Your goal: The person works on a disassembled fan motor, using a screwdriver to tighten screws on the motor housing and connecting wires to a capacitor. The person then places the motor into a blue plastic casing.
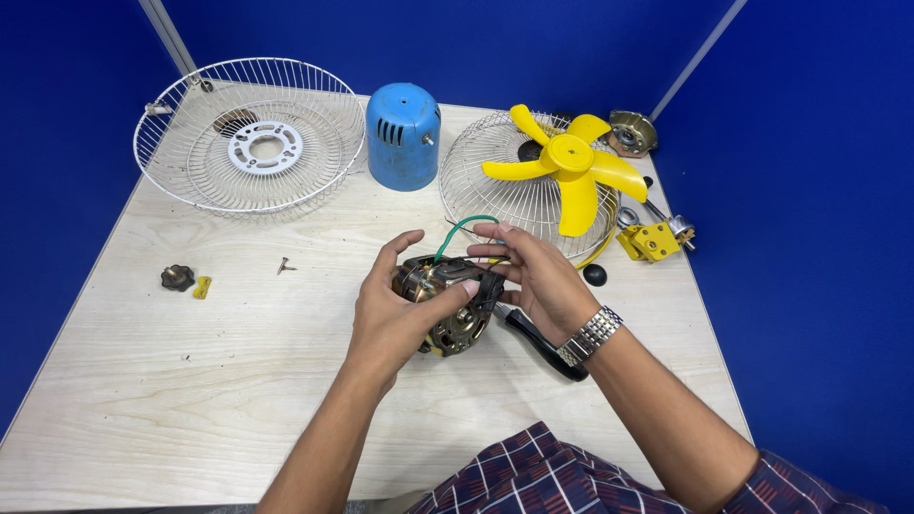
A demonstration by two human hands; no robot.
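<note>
The left hand (395, 309) wraps its grip around the fan motor (450, 303) above the tabletop (190, 381). The right hand (538, 276) pinches wires on the motor's right side.

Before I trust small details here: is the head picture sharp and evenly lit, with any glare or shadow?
Head view: sharp, evenly lit; soft shadows under the left hand and right hand around the motor; mild sheen on the yellow fan blade; table edges bow slightly, wide-angle.
</note>
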